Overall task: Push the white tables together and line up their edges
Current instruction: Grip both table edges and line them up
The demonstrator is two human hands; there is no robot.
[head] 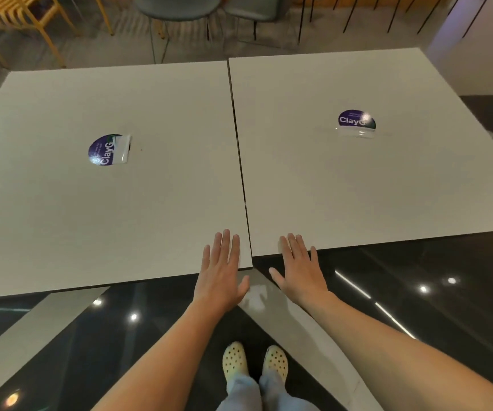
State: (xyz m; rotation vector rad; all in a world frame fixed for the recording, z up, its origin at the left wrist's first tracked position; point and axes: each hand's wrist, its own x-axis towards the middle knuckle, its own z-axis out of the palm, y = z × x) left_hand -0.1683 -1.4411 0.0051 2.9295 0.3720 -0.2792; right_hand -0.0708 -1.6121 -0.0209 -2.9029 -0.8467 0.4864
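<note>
Two white square tables stand side by side with only a thin dark seam between them. The left table (61,221) reaches a little nearer to me than the right table (387,197), so their near edges form a small step. My left hand (223,271) lies flat, fingers spread, on the left table's near right corner. My right hand (300,266) lies flat over the near left corner of the right table, with the palm past the edge. Neither hand holds anything.
Each table carries a round purple sticker (107,149) (356,120). Beyond the tables stand grey chairs (177,7) and a yellow wooden chair (16,16). The floor (417,292) is glossy dark tile with pale stripes. My feet in pale clogs (254,363) are below the seam.
</note>
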